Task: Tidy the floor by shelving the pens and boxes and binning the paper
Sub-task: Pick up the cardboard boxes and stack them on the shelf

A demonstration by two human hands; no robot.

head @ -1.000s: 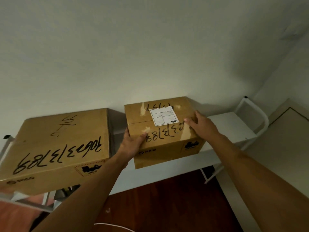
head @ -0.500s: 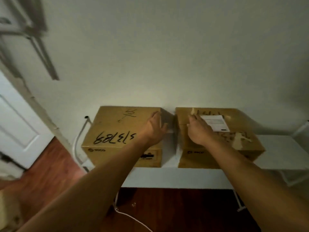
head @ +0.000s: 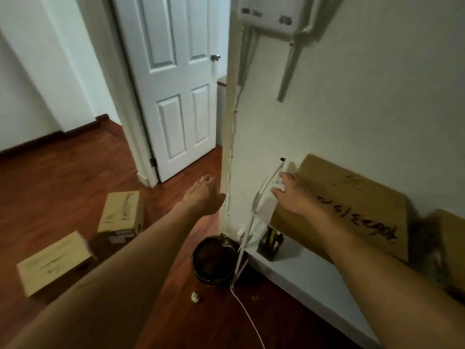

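Head camera, the only view: both hands are out in front and empty, fingers loosely spread, so nothing is being carried right now. The left hand (head: pixel 205 196) hangs in the air above the wooden floor (head: pixel 63 177), angled toward the doorway side, where two boxes on the floor (head: pixel 120 214) and (head: pixel 54 263) wait, well apart from the shelf. The right hand (head: pixel 293 193) hovers over the near corner of the big box on the shelf (head: pixel 352 205), by the shelf's white end rail (head: pixel 261 195); whether it touches the cardboard I cannot tell through the blur. That box sits against the wall on the white shelf (head: pixel 302 270), a second one (head: pixel 448 248) just beside it at the right edge, leaving the front strip bare. A pen holder (head: pixel 271 244) stands at the shelf's end, and the dark bin (head: pixel 214 259) sits on the floor just beside that end, handy for paper. My read: two boxes shelved, two to fetch.
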